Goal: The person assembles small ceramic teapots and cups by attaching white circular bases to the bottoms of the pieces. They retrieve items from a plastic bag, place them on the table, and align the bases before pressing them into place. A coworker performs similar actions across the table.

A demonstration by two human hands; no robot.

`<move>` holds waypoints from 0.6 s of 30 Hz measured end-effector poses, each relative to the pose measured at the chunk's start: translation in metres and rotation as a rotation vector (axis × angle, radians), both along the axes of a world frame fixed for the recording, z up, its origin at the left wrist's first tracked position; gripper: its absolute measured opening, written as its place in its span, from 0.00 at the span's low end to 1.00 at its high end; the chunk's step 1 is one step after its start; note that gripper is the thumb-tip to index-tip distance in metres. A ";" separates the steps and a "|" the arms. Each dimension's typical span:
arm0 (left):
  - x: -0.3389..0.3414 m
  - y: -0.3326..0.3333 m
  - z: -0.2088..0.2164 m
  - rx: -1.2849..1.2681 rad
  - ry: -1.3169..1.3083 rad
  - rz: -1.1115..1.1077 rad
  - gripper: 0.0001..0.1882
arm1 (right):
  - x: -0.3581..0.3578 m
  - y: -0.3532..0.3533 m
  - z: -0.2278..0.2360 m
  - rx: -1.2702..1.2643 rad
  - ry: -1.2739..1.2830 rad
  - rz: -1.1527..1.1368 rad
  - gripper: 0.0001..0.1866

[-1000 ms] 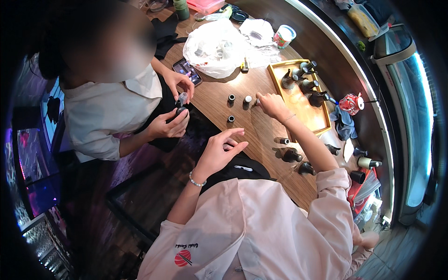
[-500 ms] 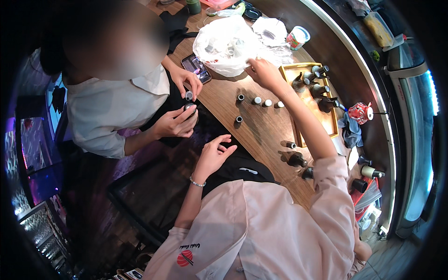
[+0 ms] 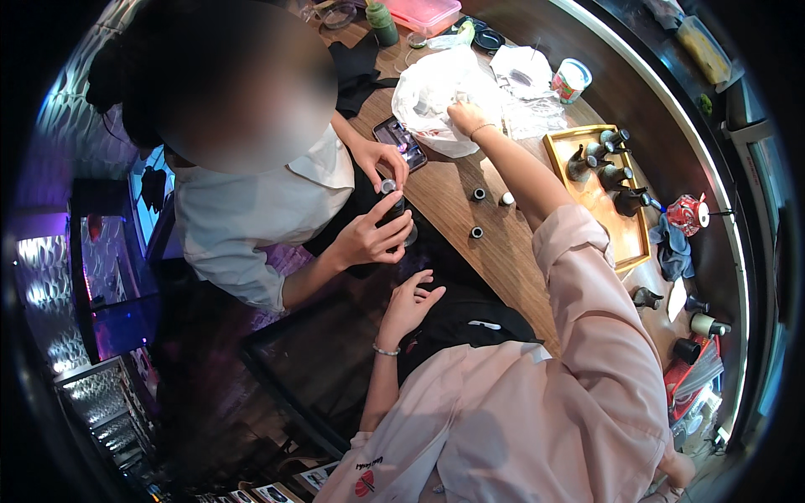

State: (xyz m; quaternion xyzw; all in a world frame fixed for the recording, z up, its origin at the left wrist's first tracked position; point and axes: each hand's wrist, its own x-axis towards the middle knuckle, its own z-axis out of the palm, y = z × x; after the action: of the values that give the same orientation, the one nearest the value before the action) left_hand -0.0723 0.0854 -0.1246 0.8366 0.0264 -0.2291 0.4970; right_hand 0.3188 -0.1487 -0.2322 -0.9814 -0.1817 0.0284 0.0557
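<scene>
My right hand (image 3: 470,118) reaches across the table onto a white plastic bag (image 3: 419,105) that holds some pale small items. Its fingers are curled down against the bag; what they grip, if anything, is hidden. My left hand (image 3: 412,302) hovers over my lap near the table edge, fingers apart and nothing in it. On the wood below the bag stand two small black caps, the upper cap (image 3: 478,194) and the lower cap (image 3: 476,233), and a white-topped piece (image 3: 506,199). My right forearm hides part of the tabletop.
Across from me, a co-worker's hands (image 3: 377,226) hold a small dark bottle. A phone (image 3: 401,142) lies by the bag. A wooden tray (image 3: 627,239) carries several dark spouted bottles. Beyond are a red-and-white pot (image 3: 688,215), a blue cloth (image 3: 672,249) and a printed tub (image 3: 573,81).
The view has swung, so the scene sits farther right. My right hand has moved farther over the bag, its fingers lower. The co-worker still handles a bottle. My left hand stays open.
</scene>
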 end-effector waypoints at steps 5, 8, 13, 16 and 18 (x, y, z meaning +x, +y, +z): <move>0.009 0.001 -0.007 0.020 -0.025 -0.047 0.28 | -0.011 -0.008 0.013 0.035 -0.021 -0.028 0.09; 0.019 -0.016 -0.014 -0.004 -0.030 -0.130 0.27 | -0.019 -0.043 0.020 0.264 -0.206 -0.015 0.13; 0.023 -0.042 -0.012 -0.011 -0.012 -0.248 0.27 | -0.094 -0.068 0.113 0.923 -0.151 -0.225 0.20; 0.032 -0.072 -0.005 -0.038 -0.016 -0.376 0.26 | -0.156 -0.124 0.154 1.096 -0.124 -0.328 0.19; 0.039 -0.093 0.002 -0.048 -0.024 -0.488 0.26 | -0.206 -0.152 0.180 1.083 -0.104 -0.422 0.19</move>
State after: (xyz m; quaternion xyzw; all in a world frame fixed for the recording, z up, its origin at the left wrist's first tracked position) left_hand -0.0332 -0.0076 -0.1221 0.8088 -0.1878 -0.3329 0.4470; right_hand 0.1132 -0.3004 -0.0526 -0.8282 0.0265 -0.1285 0.5449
